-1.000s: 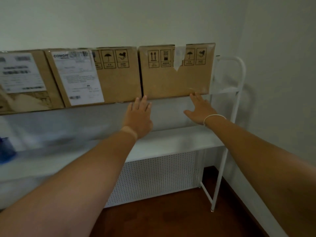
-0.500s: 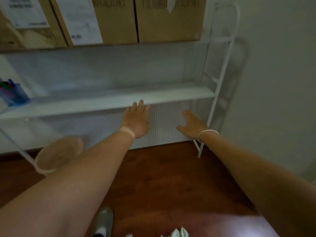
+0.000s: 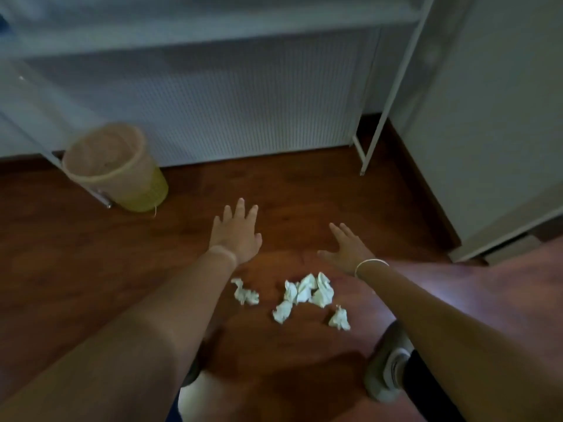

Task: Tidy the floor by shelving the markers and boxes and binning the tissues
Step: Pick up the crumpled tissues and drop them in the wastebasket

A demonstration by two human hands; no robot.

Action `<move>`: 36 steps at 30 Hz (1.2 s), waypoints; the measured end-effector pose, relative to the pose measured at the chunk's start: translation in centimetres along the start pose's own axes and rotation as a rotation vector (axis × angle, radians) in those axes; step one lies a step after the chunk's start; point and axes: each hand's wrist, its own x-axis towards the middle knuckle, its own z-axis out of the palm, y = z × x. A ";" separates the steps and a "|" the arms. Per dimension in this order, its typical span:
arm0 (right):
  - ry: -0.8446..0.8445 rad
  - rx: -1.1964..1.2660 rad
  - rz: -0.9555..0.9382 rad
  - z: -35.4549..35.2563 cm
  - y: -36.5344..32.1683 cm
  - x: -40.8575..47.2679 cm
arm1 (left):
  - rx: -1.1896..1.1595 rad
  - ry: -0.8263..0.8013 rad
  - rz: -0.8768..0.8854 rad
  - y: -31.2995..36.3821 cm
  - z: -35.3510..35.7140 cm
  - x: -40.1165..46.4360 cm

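Several crumpled white tissues (image 3: 307, 292) lie scattered on the dark wooden floor between my forearms, one wad (image 3: 245, 293) apart on the left. My left hand (image 3: 236, 233) hovers above the floor just beyond them, fingers spread and empty. My right hand (image 3: 347, 248), with a thin white band on the wrist, is also spread and empty, just right of the pile. A beige and yellow wastebasket (image 3: 114, 169) stands on the floor at the left, by the shelf unit's leg. No boxes or markers are in view.
The white shelf unit (image 3: 384, 111) with a perforated back panel runs across the top; its right legs stand near a white wall or cabinet (image 3: 487, 132). My grey shoe (image 3: 388, 363) is planted at the lower right, close to the tissues.
My view has tilted down from the boxes on the shelf to the floor. Both hands dropped from the box's underside to hover over the tissues, which have come into view.
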 end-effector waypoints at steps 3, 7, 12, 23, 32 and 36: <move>-0.053 0.022 0.046 4.8 3.3 0.8 | -0.024 -0.122 -0.065 -0.9 6.2 -0.3; -0.140 -0.010 0.071 10.3 7.4 1.7 | -0.089 -0.250 -0.134 -1.7 13.9 0.3; -0.235 -0.228 0.082 17.1 13.0 5.6 | -0.190 -0.286 -0.192 -2.4 20.9 3.2; -0.311 -0.436 0.014 23.7 17.1 12.2 | -0.396 -0.322 -0.237 -4.3 32.4 9.7; -0.195 -0.543 0.000 26.7 19.7 13.2 | -0.557 -0.267 -0.252 -4.6 38.5 9.4; -0.133 -0.508 0.057 27.8 19.2 13.6 | -0.547 -0.207 -0.246 -1.9 38.6 9.6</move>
